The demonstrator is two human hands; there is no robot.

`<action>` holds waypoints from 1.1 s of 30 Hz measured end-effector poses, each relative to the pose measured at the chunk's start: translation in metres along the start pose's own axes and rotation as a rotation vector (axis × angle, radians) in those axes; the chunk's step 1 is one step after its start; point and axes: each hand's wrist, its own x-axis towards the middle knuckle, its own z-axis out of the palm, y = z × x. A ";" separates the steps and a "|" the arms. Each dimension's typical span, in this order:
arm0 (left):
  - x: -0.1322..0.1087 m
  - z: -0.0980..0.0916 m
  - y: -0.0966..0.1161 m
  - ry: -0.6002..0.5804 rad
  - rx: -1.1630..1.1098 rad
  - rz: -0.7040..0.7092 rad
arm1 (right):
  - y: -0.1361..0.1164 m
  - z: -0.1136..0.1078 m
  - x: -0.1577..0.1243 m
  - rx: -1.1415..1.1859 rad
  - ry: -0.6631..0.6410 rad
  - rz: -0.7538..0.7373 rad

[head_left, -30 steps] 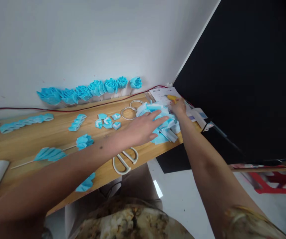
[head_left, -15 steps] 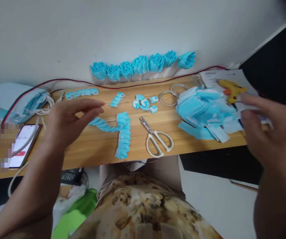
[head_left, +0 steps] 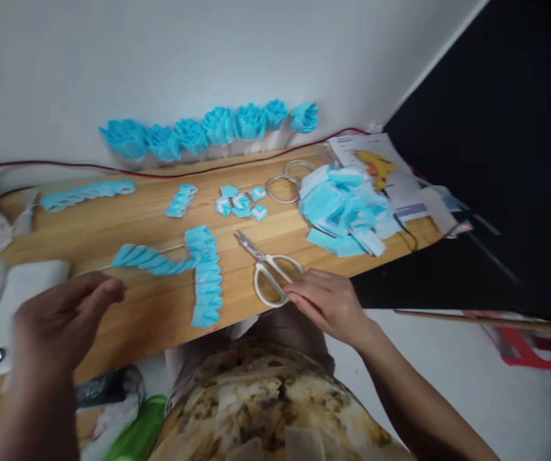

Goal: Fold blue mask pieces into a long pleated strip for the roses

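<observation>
My right hand [head_left: 326, 304] rests at the handles of the white-handled scissors [head_left: 270, 262], its fingers closed at the end of one loop. The scissors lie on the table, blades pointing away to the left. My left hand [head_left: 66, 320], slightly blurred, hovers over the left part of the table with curled fingers and the thumb against them; I see nothing in it. Between my hands lies a pleated light-blue strip [head_left: 207, 278], beside a blue twisted piece [head_left: 153, 259] on a thin pale stick. Behind them are a short pleated piece [head_left: 182, 200] and several small folded pieces [head_left: 240, 205].
Blue folded flowers [head_left: 191, 136] line the wall. A long pleated strip [head_left: 87, 194] lies at the back left. Right are metal rings [head_left: 282, 189], a heap of blue pieces [head_left: 347, 205] and a yellow glue gun [head_left: 375, 168] on paper. A white slab [head_left: 35, 288] lies left.
The view has turned right. My right hand has come from beside the blue heap to the scissors' handles. My left hand has moved nearer the table's front edge and its fingers have closed.
</observation>
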 end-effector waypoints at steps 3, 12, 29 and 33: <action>0.000 0.003 0.031 -0.072 -0.021 0.050 | 0.000 0.010 0.007 -0.011 -0.016 -0.022; 0.001 0.007 0.025 -0.114 0.012 0.381 | 0.010 0.028 0.020 -0.176 -0.114 0.011; 0.087 0.009 0.052 -0.202 -0.026 0.154 | 0.040 0.019 0.017 -0.337 -0.131 0.124; 0.111 0.008 0.057 -0.220 0.098 0.186 | -0.008 0.048 0.043 -0.014 -0.234 -0.174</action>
